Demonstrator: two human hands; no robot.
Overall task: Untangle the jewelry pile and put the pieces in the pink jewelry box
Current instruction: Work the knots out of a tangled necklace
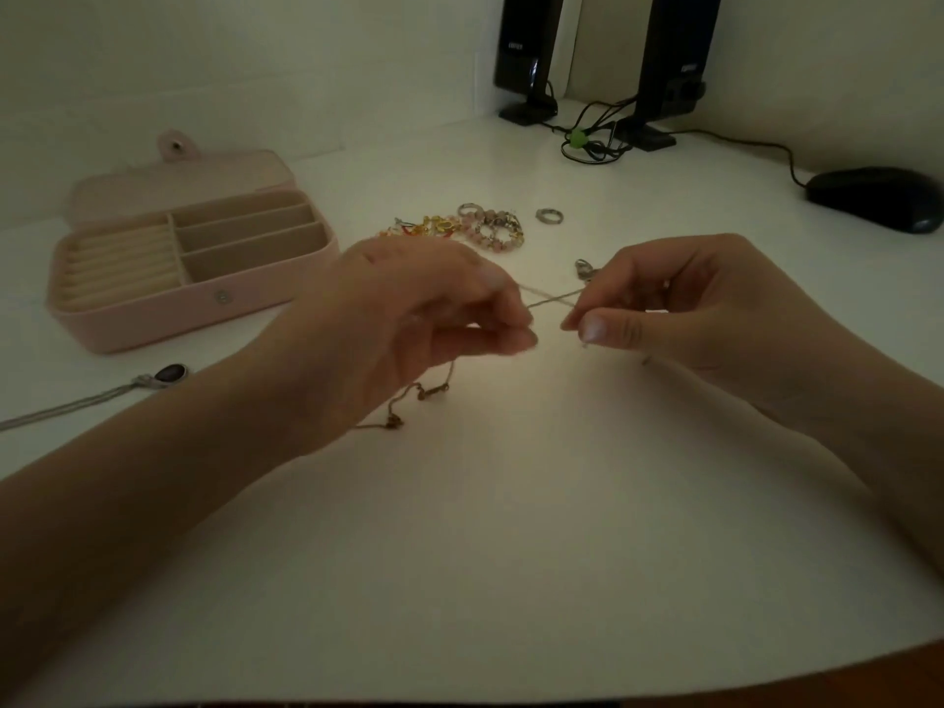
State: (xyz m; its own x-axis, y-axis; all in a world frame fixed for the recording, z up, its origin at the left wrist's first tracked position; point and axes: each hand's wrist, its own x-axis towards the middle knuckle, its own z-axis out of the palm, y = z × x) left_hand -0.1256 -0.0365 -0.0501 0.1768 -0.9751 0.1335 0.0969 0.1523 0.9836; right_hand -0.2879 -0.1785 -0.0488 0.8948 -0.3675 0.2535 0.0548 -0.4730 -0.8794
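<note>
At the left of the frame we see the pink jewelry box (194, 293) lying open on the table, lid back, its beige compartments bare. Above centre sits the jewelry pile (459, 228): pink and amber beads with silver rings, one ring (548, 215) lying apart. At centre we see a thin chain (554, 297) stretched taut, crossing itself, its gold tail (414, 401) trailing below. A dark-stone pendant necklace (166, 375) lies at lower left.

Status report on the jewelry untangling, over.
Left hand and right hand pinching thin crossed chain. Open pink jewelry box empty. Nothing in the way.
</note>
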